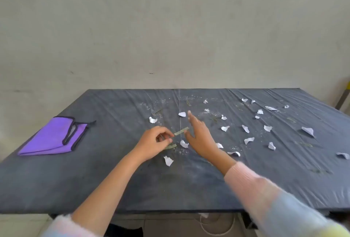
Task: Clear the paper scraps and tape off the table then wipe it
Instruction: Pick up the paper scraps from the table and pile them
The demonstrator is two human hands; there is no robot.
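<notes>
At frame centre the left hand (153, 142) pinches a tape strip (181, 131), the right hand (198, 134) spread open beside it, so clearing has barely begun: paper scraps (246, 128) litter the table (94, 180) rightward, the purple cloth (51, 136) waiting at left.

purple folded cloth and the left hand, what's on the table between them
In the head view, nothing: the stretch of dark plastic-covered table between the purple folded cloth and the left hand, which pinches a greenish tape strip, is bare.
</notes>
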